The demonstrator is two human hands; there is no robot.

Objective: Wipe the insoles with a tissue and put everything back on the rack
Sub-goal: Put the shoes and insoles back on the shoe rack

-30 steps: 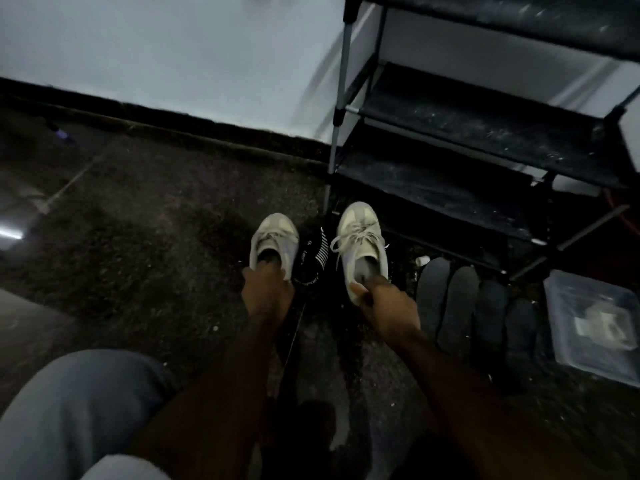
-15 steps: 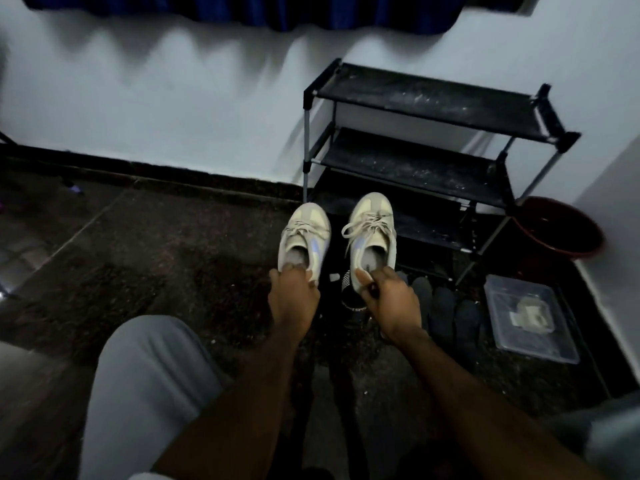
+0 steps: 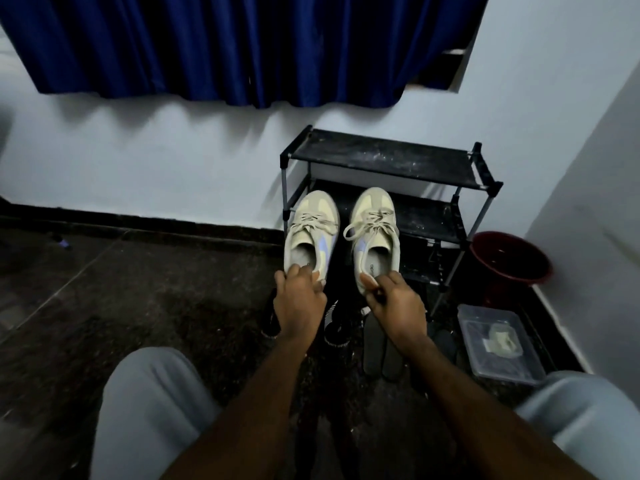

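I hold a pair of cream sneakers by their heels, lifted in front of a black three-shelf shoe rack (image 3: 381, 160). My left hand (image 3: 299, 301) grips the heel of the left sneaker (image 3: 311, 233). My right hand (image 3: 396, 304) pinches the heel of the right sneaker (image 3: 376, 230). Both toes point toward the rack's middle shelf. Dark insoles (image 3: 375, 344) lie on the floor under my right wrist, partly hidden by the arm. A black shoe with white stripes (image 3: 334, 327) lies on the floor between my hands.
A clear plastic box (image 3: 498, 344) holding a pale object sits on the floor at the right. A dark red bucket (image 3: 509, 259) stands in the corner beside the rack. A blue curtain (image 3: 242, 46) hangs above. My grey-trousered knees frame the bottom of the view.
Both hands have raised the sneakers off the floor and carried them up toward the rack. The view has tilted upward, so the curtain and the whole rack now show.
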